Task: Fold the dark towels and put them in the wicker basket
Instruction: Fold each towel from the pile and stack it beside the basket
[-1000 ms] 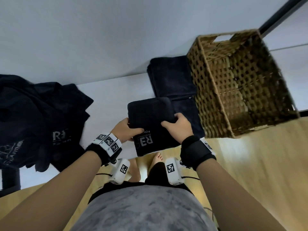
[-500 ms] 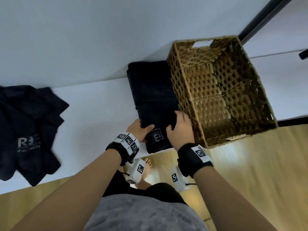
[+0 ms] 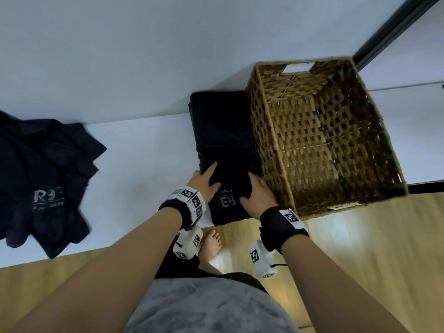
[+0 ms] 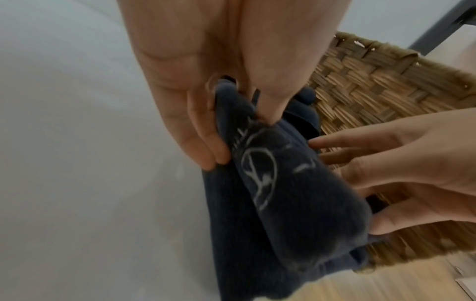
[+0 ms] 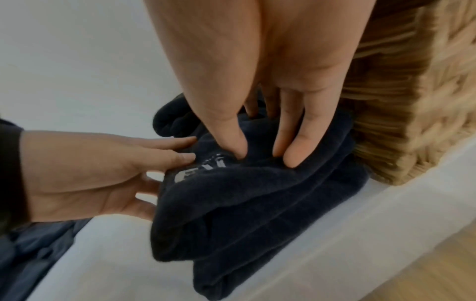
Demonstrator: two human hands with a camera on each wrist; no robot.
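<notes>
Two hands of mine are on one folded dark towel (image 3: 230,179), which lies on top of a stack of folded towels (image 3: 219,118) at the front edge of the white table (image 3: 144,152), its near end hanging just over that edge. My left hand (image 3: 204,180) holds the towel's left side: in the left wrist view the thumb presses down on top while the fingers (image 4: 203,142) curl against the fabric's side, so the cloth is pinched between them. My right hand (image 3: 258,192) holds the right side, thumb and fingers (image 5: 293,146) pressed into the towel's top fold and bunching it. White lettering shows on the towel between my two hands.

The wicker basket (image 3: 269,140) stands on the table just right of the stack, its left wall touching the towels and its near corner reaching past the table's front edge. What shows of its inside is bare weave. A heap of unfolded dark towels (image 3: 45,179) with white lettering lies toward the table's left end, well apart from the stack. Below the table edge is a wooden floor (image 3: 360,248), with my bare foot (image 3: 212,241) on it.
</notes>
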